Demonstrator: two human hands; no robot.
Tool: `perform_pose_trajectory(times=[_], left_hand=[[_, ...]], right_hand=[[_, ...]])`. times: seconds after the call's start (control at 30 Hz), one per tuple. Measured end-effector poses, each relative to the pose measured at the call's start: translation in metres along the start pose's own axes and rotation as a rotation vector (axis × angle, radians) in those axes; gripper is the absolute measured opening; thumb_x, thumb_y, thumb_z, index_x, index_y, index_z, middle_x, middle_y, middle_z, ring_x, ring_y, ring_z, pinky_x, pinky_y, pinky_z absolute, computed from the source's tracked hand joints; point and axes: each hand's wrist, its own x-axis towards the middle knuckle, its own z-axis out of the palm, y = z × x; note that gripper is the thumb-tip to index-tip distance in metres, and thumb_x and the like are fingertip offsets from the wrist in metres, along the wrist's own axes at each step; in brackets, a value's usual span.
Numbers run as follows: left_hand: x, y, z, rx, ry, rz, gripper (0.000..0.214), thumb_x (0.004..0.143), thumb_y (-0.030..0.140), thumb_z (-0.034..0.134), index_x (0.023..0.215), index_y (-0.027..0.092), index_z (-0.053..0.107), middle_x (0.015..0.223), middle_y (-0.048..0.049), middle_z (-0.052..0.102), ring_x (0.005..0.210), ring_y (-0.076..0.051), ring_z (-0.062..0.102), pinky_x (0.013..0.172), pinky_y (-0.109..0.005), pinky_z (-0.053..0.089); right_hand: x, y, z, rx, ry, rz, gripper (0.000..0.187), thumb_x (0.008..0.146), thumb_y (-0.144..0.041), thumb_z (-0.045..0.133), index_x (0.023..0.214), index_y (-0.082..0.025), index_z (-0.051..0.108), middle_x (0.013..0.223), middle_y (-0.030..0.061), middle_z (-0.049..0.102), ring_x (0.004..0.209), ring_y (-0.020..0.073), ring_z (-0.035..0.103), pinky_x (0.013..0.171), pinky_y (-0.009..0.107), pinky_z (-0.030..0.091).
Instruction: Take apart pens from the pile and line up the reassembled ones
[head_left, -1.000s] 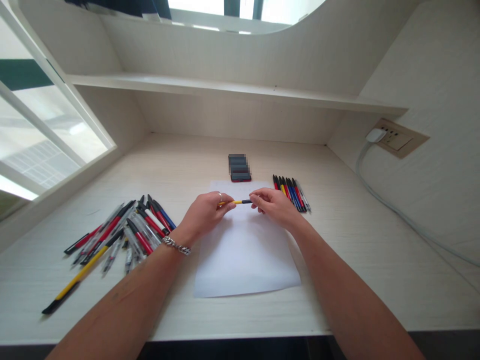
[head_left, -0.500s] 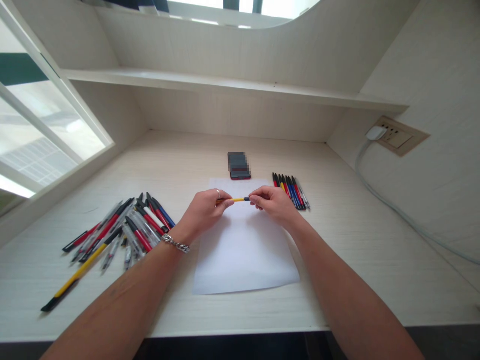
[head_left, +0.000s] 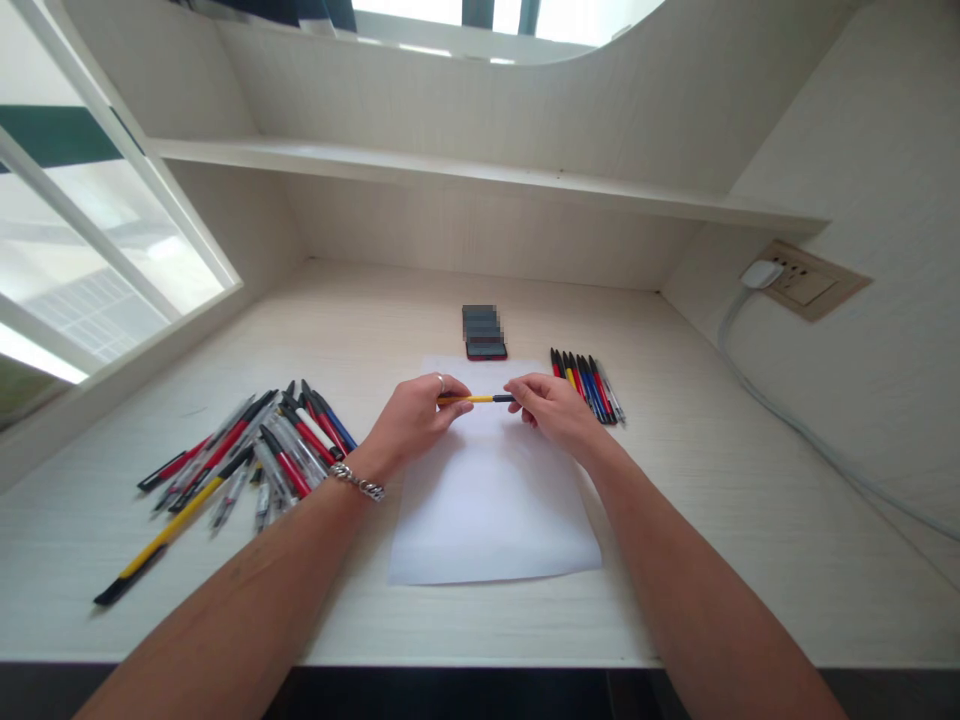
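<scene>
Above the far part of a white sheet of paper, a yellow pen with a black end lies level between my two hands. My left hand pinches its yellow barrel between thumb and fingers. At the black end, my right hand grips with thumb and fingertips, which partly cover that end. Left of my left forearm is a loose heap of pens, red, black, clear and blue. A long yellow and black pen sticks out of it toward the near left.
Several pens lie side by side in a row beyond my right hand. A dark phone rests past the paper's far edge. A shelf spans the back. On the right wall, a white plug with a cable sits in a socket.
The view has shifted slightly. My right hand's fingers have moved a little outward along the pen's black end, and more of the pen shows between my hands.
</scene>
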Motion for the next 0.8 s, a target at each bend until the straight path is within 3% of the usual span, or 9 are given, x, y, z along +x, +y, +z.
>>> perform_pose_trajectory(times=[0.13, 0.33, 0.57, 0.7, 0.8], left_hand=[[0.000, 0.000, 0.000, -0.003, 0.018, -0.001, 0.015, 0.082, 0.032, 0.061, 0.090, 0.021, 0.069, 0.086, -0.0016, 0.071, 0.077, -0.016, 0.063, 0.073, -0.027, 0.046], [0.001, 0.001, -0.003, 0.106, -0.031, -0.021, 0.025, 0.088, 0.037, 0.053, 0.090, 0.021, 0.071, 0.082, -0.0024, 0.071, 0.074, -0.017, 0.062, 0.068, -0.027, 0.043], [0.002, -0.001, -0.004, 0.143, -0.055, -0.036, 0.029, 0.090, 0.040, 0.049, 0.090, 0.020, 0.071, 0.082, -0.0030, 0.071, 0.074, -0.018, 0.061, 0.067, -0.028, 0.041], [0.001, 0.000, -0.002, 0.055, -0.037, -0.040, 0.021, 0.087, 0.036, 0.055, 0.090, 0.021, 0.070, 0.086, -0.0020, 0.071, 0.078, -0.017, 0.063, 0.071, -0.027, 0.044], [0.001, 0.000, -0.001, 0.006, -0.020, -0.040, 0.018, 0.085, 0.034, 0.058, 0.090, 0.021, 0.069, 0.087, -0.0017, 0.071, 0.079, -0.017, 0.063, 0.073, -0.027, 0.045]], right_hand=[[-0.001, -0.001, 0.000, -0.101, -0.027, -0.024, 0.038, 0.085, -0.048, 0.054, 0.068, -0.016, 0.066, 0.061, 0.0017, 0.062, 0.051, 0.0103, 0.050, 0.048, 0.023, 0.036], [0.003, 0.009, 0.007, 0.017, 0.045, -0.147, 0.021, 0.078, -0.036, 0.065, 0.086, -0.018, 0.071, 0.069, 0.0019, 0.065, 0.062, 0.0134, 0.055, 0.057, 0.025, 0.043], [0.004, 0.011, 0.010, 0.047, 0.091, -0.161, 0.017, 0.069, -0.028, 0.074, 0.083, -0.019, 0.071, 0.083, 0.0035, 0.070, 0.076, 0.0158, 0.062, 0.071, 0.029, 0.047], [0.003, 0.007, 0.007, 0.030, 0.047, -0.129, 0.032, 0.073, -0.038, 0.072, 0.099, -0.019, 0.069, 0.090, 0.0055, 0.070, 0.076, 0.0155, 0.063, 0.069, 0.027, 0.049], [0.002, 0.004, 0.003, -0.002, 0.031, -0.055, 0.036, 0.082, -0.050, 0.058, 0.093, -0.017, 0.068, 0.076, 0.0042, 0.068, 0.060, 0.0125, 0.058, 0.055, 0.024, 0.044]])
